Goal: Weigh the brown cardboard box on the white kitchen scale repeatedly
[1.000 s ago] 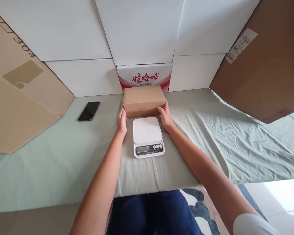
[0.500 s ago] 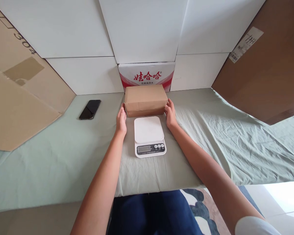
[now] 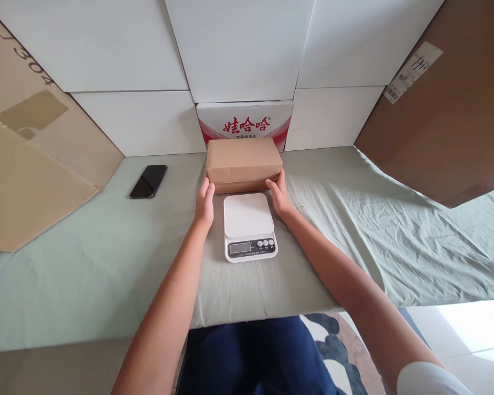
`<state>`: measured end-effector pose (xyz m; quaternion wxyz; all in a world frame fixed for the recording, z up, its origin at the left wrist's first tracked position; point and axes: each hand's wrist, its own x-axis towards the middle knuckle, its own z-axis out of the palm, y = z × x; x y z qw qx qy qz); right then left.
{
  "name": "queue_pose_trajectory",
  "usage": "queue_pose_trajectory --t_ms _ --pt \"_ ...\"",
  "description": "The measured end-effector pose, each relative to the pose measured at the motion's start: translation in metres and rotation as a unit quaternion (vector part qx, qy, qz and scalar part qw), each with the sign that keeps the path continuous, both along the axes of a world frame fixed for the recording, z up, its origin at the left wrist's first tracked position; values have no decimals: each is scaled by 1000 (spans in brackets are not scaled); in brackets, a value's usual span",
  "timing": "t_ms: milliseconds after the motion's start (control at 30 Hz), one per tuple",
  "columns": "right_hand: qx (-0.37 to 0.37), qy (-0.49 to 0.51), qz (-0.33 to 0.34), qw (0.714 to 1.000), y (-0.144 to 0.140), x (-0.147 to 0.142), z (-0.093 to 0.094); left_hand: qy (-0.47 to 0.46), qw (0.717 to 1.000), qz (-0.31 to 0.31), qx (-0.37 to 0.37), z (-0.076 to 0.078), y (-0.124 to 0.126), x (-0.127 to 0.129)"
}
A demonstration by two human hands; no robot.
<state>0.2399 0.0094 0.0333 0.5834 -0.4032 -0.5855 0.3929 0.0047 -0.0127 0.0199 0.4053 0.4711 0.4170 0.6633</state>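
A closed brown cardboard box (image 3: 245, 156) is between my two hands, in front of the white and red printed carton. My left hand (image 3: 205, 203) grips its left end near the lower front corner, thumb at the front. At the right end, my right hand (image 3: 279, 193) holds the other corner, with its thumb on the front face and the fingers partly hidden behind. Just nearer to me lies a white digital kitchen scale (image 3: 249, 216), its platform bare and its display blank, between my wrists.
A black phone (image 3: 149, 181) lies to the left on the green cloth (image 3: 107, 263). Behind stands the printed carton (image 3: 245, 118) against white panels. Large cardboard pieces flank the table at left (image 3: 45, 159) and right (image 3: 440, 120).
My right thumb has come round onto the front face of the box, and its near edge looks slightly raised. The whole view has shifted a little.
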Motion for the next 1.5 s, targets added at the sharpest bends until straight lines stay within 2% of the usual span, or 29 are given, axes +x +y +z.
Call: queue_pose_trajectory --t_ms 133,267,333,433,533,667,1000,1500 --pt "42 -5 17 999 -23 -6 10 35 998 12 49 20 -27 -1" --pt "86 -36 9 996 -59 3 16 50 996 -7 71 32 -75 0" --pt "105 -51 6 993 -80 12 13 57 996 -26 60 30 -103 1" --pt "103 -61 21 993 -111 25 3 68 996 -43 46 17 -140 -1" --pt "69 -53 29 996 -131 31 -4 72 996 -40 30 3 -160 -5" --pt "56 -48 24 997 -138 29 -5 67 997 -35 12 -3 -164 -7" --pt "87 -91 28 992 -134 29 -10 61 997 -43 9 4 -160 -5" --pt "96 -89 19 991 -130 28 -9 55 998 -38 10 1 -156 -7"
